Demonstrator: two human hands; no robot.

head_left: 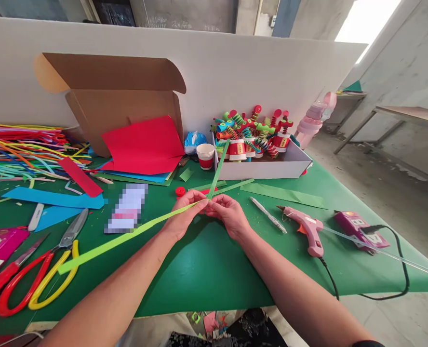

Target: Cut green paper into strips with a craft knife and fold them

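Note:
Near the middle of the green table, my left hand (185, 213) and my right hand (229, 212) meet fingertip to fingertip. Both pinch light green paper strips (138, 230) where they cross. One long strip runs down to the left past my left wrist, and another rises from the fingers toward the white box. The exact join lies partly hidden under my fingertips. Just behind my hands are a small red roll (180, 192) and more green strips (235, 186). A wider green paper piece (284, 194) lies to the right.
Large scissors (69, 231), a red-handled knife (15, 265) and coloured pipe cleaners (22, 154) lie left. Behind stand a cardboard box (127, 103), paper cups (206, 156) and a white box (260, 169) of cup figures. A white pen (269, 215) and pink glue gun (308, 229) lie right.

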